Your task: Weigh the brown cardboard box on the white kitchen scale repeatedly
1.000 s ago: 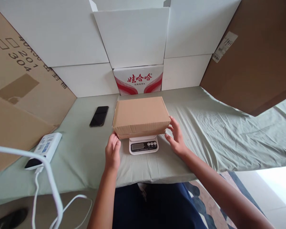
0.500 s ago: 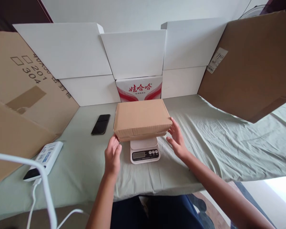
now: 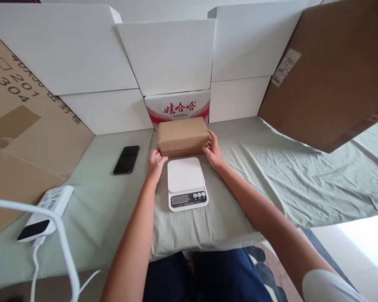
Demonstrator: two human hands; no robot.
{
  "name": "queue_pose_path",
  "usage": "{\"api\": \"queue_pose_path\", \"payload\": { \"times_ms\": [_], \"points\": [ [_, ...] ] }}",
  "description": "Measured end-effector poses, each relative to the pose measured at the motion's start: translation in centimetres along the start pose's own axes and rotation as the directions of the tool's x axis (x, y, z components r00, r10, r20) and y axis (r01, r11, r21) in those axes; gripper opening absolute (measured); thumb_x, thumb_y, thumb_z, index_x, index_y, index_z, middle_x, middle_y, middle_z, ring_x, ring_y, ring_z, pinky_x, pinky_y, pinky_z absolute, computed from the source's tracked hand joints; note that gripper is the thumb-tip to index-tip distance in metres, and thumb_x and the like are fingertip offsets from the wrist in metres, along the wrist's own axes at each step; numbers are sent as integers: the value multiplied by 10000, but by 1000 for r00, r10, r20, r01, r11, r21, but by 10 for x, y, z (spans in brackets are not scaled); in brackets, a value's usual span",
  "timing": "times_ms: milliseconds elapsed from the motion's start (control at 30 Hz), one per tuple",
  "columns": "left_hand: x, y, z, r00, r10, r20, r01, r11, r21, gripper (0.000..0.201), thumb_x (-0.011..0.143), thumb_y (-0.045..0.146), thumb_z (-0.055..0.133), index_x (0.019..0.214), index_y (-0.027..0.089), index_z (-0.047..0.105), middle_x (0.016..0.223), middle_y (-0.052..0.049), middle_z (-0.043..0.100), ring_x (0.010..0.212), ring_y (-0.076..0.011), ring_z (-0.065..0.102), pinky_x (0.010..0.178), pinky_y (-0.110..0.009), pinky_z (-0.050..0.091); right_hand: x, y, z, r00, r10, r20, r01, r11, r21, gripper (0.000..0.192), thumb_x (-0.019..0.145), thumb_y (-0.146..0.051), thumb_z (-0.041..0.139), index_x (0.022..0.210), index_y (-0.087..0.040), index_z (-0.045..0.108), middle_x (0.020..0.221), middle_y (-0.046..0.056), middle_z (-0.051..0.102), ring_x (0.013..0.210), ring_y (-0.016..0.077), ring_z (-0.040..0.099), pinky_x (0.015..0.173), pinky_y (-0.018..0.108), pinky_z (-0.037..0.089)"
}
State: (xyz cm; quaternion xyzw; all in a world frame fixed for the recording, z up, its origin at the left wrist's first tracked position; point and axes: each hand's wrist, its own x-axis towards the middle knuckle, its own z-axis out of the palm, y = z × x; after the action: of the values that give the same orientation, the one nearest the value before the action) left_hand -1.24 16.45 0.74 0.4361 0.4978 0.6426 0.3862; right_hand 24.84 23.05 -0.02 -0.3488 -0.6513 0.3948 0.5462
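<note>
The left grip (image 3: 156, 161) closes on the near left lower corner of the small brown box (image 3: 183, 137), thumb along its front edge, while the right grip (image 3: 213, 152) clasps its right side, so the box lies directly between the two. It sits just behind the white scale (image 3: 186, 178), whose plate is bare; whether it rests on the cloth-covered tabletop (image 3: 245, 153) or hangs slightly above cannot be told. As far as this shows, having the box off the plate is done, and letting go of it is what remains undone. Farther out, a phone (image 3: 126, 160) lies to the left, near the left grip, with a white device (image 3: 47, 214) beyond it; a red-lettered box (image 3: 179, 105) stands behind, below white boxes (image 3: 166, 56).
</note>
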Motion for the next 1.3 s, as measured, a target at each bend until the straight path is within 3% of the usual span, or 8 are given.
{"api": "queue_pose_path", "payload": {
  "times_ms": [167,267,467,633,867,1067,1200,1300],
  "points": [
    [9,9,-36,970,98,-221,-103,995,-11,730,713,230,741,1403,166,511,1694,-238,411,1614,-292,352,1297,-416,290,0,2,-21,994,72,-87,-77,996,-55,854,808,-382,579,1610,-359,289,1705,68,350,1492,327,456,1197,584,467],
    [9,8,-49,952,105,-289,-123,992,-43,734,737,285,724,1436,176,528,1672,-245,443,1582,-277,416,1278,-420,337,0,7,-28,991,106,-82,-111,992,-56,844,823,-370,555,1622,-374,283,1669,66,409,1454,326,507,1188,610,470],
    [1,-4,-26,991,-19,-134,15,1000,-25,754,751,340,741,1464,156,581,1621,-205,533,1556,-312,455,1284,-472,340,-4,6,-18,992,129,-1,-129,991,42,882,800,-342,591,1636,-334,310,1622,78,503,1526,324,459,1252,616,410],
    [0,-4,-10,998,48,33,-48,999,8,670,735,332,774,1365,132,663,1491,-183,656,1482,-348,539,1281,-504,347,-6,-2,-6,981,144,129,-161,978,136,962,781,-349,638,1663,-329,256,1702,73,432,1459,332,544,1214,621,464],
    [-6,17,-6,996,89,-21,-89,996,21,733,683,284,792,1391,140,668,1479,-197,652,1497,-389,515,1282,-529,345,-13,-13,1,983,88,161,-108,987,119,966,808,-376,653,1671,-380,218,1761,18,334,1506,326,487,1236,606,451],
    [-65,42,-17,968,247,-38,-247,969,-4,720,780,316,771,1481,216,641,1562,-127,608,1537,-365,473,1302,-519,334,-49,-40,-6,984,-144,102,149,988,-44,901,910,-559,599,1680,-392,162,1773,33,259,1588,328,343,1253,580,433],
    [-130,34,-34,975,191,-111,-193,981,-9,753,793,349,773,1518,213,618,1587,-146,586,1531,-402,470,1297,-581,329,-92,-54,-18,979,-155,134,168,981,-94,940,902,-721,573,1687,-385,179,1726,67,314,1619,348,275,1271,583,406],
    [-159,26,-41,979,135,-152,-139,990,-15,756,807,368,748,1531,200,606,1572,-163,598,1554,-414,430,1295,-609,319,-116,-56,-24,975,-115,190,129,989,-68,927,901,-748,572,1682,-428,189,1725,48,303,1607,351,300,1268,592,408]
  ]
}}
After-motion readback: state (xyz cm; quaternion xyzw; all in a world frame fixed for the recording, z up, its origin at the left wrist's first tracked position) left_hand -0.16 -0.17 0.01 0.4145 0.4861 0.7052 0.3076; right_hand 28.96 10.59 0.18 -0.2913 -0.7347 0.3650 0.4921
